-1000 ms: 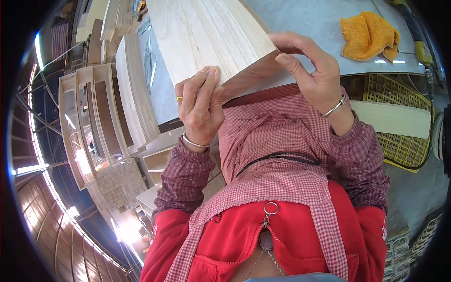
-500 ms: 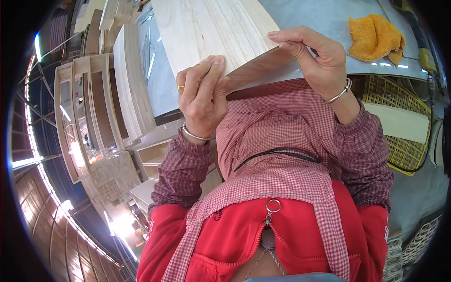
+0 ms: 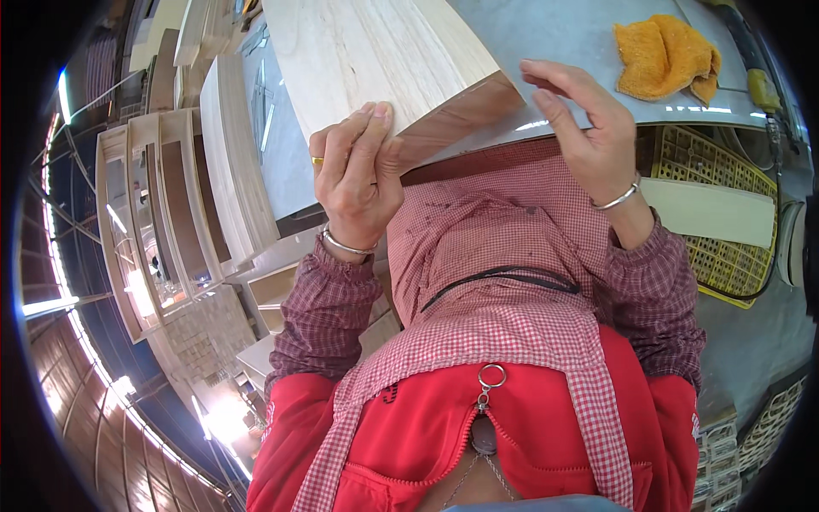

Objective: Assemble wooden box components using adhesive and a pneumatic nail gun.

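Note:
A pale wooden board (image 3: 375,60) lies at the top of the view, its near end tilted up off the glossy grey tabletop (image 3: 554,34). A brownish, shiny face (image 3: 465,111) shows under its near edge. My left hand (image 3: 354,166) grips the board's near left corner, fingers on top and thumb at the edge. To the right, my right hand (image 3: 589,128) is just off the board's near right corner, with fingers and thumb apart and nothing between them.
An orange cloth (image 3: 665,60) lies on the table at right, near a yellow-and-black tool (image 3: 762,90). Stacked pale boards (image 3: 230,162) stand at left, beside wooden frames (image 3: 136,222). Below the table's right edge, a yellow plastic crate (image 3: 725,264) carries a pale flat strip (image 3: 708,209).
My right hand has let go of the board's right corner and moved slightly right and down. The left hand keeps its hold. The whole view has shifted a little.

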A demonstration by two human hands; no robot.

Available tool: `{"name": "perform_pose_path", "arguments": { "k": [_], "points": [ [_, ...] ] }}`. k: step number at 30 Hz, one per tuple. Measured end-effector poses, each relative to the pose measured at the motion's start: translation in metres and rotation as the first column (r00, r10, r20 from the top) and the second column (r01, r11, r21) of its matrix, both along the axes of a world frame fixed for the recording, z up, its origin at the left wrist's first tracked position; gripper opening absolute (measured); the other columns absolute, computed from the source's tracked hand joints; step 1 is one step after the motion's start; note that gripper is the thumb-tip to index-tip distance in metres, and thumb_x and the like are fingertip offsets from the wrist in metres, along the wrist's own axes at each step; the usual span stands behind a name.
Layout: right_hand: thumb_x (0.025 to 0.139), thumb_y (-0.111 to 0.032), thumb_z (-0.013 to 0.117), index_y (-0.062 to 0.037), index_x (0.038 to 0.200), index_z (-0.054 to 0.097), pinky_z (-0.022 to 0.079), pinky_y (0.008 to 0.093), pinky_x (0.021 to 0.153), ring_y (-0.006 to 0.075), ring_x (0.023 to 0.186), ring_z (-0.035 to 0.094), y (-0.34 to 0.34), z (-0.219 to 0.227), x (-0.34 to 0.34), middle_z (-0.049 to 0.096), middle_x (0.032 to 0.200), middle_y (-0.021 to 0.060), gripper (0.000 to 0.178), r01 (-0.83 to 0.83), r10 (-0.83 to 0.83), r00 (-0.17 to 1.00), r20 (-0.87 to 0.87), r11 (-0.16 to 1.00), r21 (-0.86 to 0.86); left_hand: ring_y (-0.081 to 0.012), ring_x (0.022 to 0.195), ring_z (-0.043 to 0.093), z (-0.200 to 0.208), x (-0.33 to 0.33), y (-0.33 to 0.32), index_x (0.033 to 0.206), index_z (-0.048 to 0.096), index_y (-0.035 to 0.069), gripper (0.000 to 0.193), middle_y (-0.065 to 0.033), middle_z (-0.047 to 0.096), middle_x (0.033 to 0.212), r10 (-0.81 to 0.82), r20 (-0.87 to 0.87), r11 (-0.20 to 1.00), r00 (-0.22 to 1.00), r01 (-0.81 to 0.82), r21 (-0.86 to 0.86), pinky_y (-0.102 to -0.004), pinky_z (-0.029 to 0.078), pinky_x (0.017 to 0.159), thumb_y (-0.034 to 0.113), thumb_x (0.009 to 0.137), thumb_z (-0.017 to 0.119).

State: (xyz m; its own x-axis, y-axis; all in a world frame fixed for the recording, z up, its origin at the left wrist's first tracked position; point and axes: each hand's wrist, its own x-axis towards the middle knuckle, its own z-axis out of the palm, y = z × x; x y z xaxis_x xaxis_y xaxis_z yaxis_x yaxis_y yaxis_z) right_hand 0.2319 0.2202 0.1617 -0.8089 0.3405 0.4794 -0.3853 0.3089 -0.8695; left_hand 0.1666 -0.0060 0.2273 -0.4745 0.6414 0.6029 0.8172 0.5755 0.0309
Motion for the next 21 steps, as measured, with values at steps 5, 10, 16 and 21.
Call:
{"name": "perform_pose_path", "arguments": {
  "k": [5, 10, 16, 21],
  "points": [
    [0.084, -0.005, 0.065, -0.0116, 0.113, 0.066, 0.051, 0.0193, 0.071, 0.0100, 0.081, 0.065, 0.080, -0.001, 0.029, 0.068, 0.107, -0.0001, 0.029, 0.379, -0.388, 0.918, -0.084, 0.793, 0.476, -0.0184, 0.082, 0.057, -0.003, -0.001, -0.005, 0.101, 0.069, 0.003, 0.026, -0.0076, 0.064, 0.099, 0.007, -0.027, 1.000, 1.000, -0.006, 0.028, -0.0276, 0.045, 0.075, 0.005, 0.076, 0.070],
    [0.088, -0.034, 0.057, -0.0146, 0.130, 0.052, 0.049, 0.0346, 0.078, 0.0265, 0.089, 0.063, 0.225, 0.007, 0.065, 0.066, 0.109, 0.0071, 0.047, 0.422, -0.671, 0.727, -0.145, 0.270, 0.866, -0.0180, 0.080, 0.056, -0.007, -0.006, -0.004, 0.101, 0.069, 0.004, 0.028, -0.0057, 0.064, 0.099, -0.012, -0.047, 0.997, 0.999, 0.016, 0.079, -0.0271, 0.045, 0.075, 0.004, 0.074, 0.071],
    [0.083, -0.036, 0.052, -0.0130, 0.139, 0.036, 0.048, 0.0458, 0.083, 0.0426, 0.099, 0.059, 0.281, 0.003, 0.018, 0.063, 0.109, 0.0209, 0.062, -0.067, -0.872, 0.390, 0.297, 0.294, 0.953, -0.0177, 0.080, 0.055, -0.010, -0.006, -0.008, 0.103, 0.069, 0.005, 0.032, -0.0035, 0.063, 0.101, -0.013, -0.071, 0.994, 0.997, 0.021, 0.103, -0.0270, 0.046, 0.075, 0.002, 0.071, 0.070],
    [0.078, -0.027, 0.054, -0.0050, 0.128, 0.042, 0.048, 0.0445, 0.083, 0.0423, 0.097, 0.060, 0.292, -0.012, -0.030, 0.063, 0.106, 0.0216, 0.056, -0.069, -0.849, 0.455, 0.269, 0.267, 0.961, -0.0172, 0.081, 0.055, -0.014, -0.004, -0.008, 0.104, 0.067, 0.005, 0.034, -0.0027, 0.062, 0.103, -0.024, -0.078, 0.993, 0.997, 0.033, 0.117, -0.0275, 0.046, 0.074, 0.001, 0.071, 0.069]
  ]
}}
